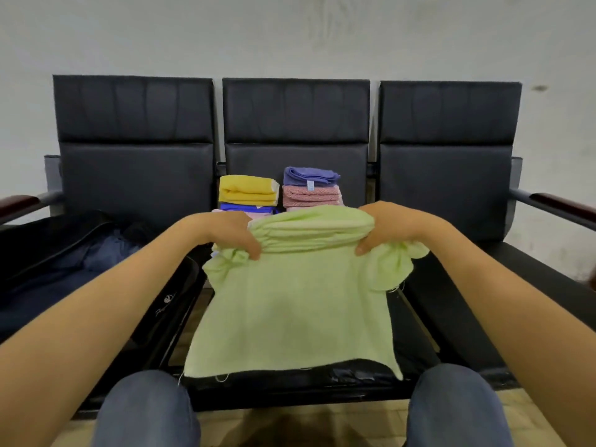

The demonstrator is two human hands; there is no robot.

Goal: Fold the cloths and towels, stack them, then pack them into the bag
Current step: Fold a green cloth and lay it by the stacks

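**Light, limp green cloth gripped at its far fold by both hands**

Head view. Nearest the camera, at the bottom edge, are two knees in jeans (145, 411), with bare forearms reaching up from both lower corners. Between them, at centre frame, the green cloth (290, 311) lies spread on the middle seat (274, 385), its near hem at the seat's front edge. Its far part is bunched into a roll. The left hand (232, 233) and right hand (387, 230) each hold one end of that roll, fingers (254, 250) curled round it and clamped on the fabric.

The cloth looks thin, soft and light. It sags and puckers beside each grip, so it should drape rather than hold a crease. Frayed threads hang from the hem. Holding it near the corners, hands well apart, probably keeps the edge straightest.

Behind it, in mid-frame, stand two folded stacks: a yellow towel (248, 188) over a blue cloth (248, 208), and a purple towel (309, 175) over a pink towel (311, 196). A dark bag (80, 253) lies open at the left.
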